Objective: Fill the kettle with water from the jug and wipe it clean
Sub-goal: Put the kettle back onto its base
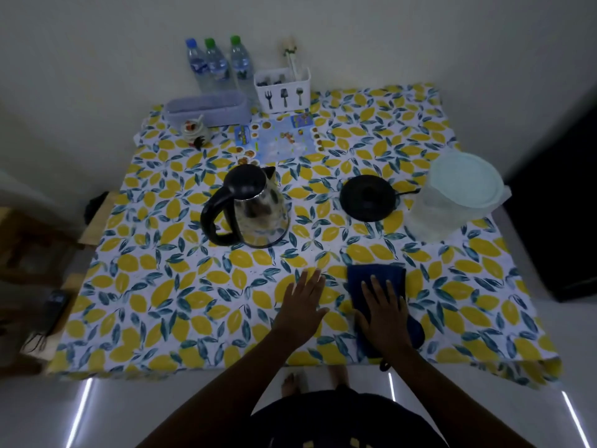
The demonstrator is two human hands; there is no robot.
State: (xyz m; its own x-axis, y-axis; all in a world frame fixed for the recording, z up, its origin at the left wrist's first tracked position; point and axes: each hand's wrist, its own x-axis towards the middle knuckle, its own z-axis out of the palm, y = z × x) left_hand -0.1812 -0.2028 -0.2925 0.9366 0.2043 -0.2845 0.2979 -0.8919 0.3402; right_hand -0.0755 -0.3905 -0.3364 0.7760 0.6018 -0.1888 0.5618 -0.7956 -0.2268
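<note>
A steel kettle (258, 215) with a black lid and handle stands shut at the table's middle left. Its round black base (368, 198) lies to the right, and a clear plastic jug (452, 202) with a pale lid stands at the right edge. Near the front lies a folded dark blue cloth (376, 278). My right hand (384, 310) rests flat on that cloth, fingers spread. Just left of the cloth, my left hand (305, 307) lies flat on the tablecloth (193, 286), holding nothing.
Along the back wall stand three water bottles (216, 64), a white cutlery holder (282, 90), a grey basket (208, 106) and a small jar (193, 129). A printed placemat (281, 137) lies behind the kettle. A wooden stool (32, 253) is at the left.
</note>
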